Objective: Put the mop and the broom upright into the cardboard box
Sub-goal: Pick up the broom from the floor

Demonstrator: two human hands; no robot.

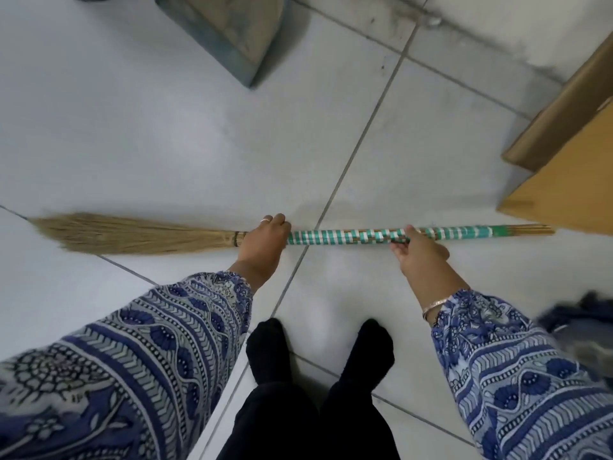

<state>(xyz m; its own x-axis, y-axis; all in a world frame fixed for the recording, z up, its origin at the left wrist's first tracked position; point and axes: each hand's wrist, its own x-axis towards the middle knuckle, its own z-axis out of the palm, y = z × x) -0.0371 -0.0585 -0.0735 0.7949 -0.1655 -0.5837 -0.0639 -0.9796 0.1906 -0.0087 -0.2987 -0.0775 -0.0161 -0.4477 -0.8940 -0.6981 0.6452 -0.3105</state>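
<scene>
A: Hands on what exactly?
B: left hand (265, 235) and right hand (416, 249) both wrapped round the green-and-white-banded straw broom (345, 236), held level over the tiles; tan cardboard box (570, 180) just past its handle end.

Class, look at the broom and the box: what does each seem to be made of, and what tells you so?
Broom: the head looks like dry grass or straw, shown by pale, loose fibres; the handle seems to be bundled sticks wrapped in glossy green-and-white tape, probably plastic. Cardboard box: matt brown board with a folded flap.
</scene>
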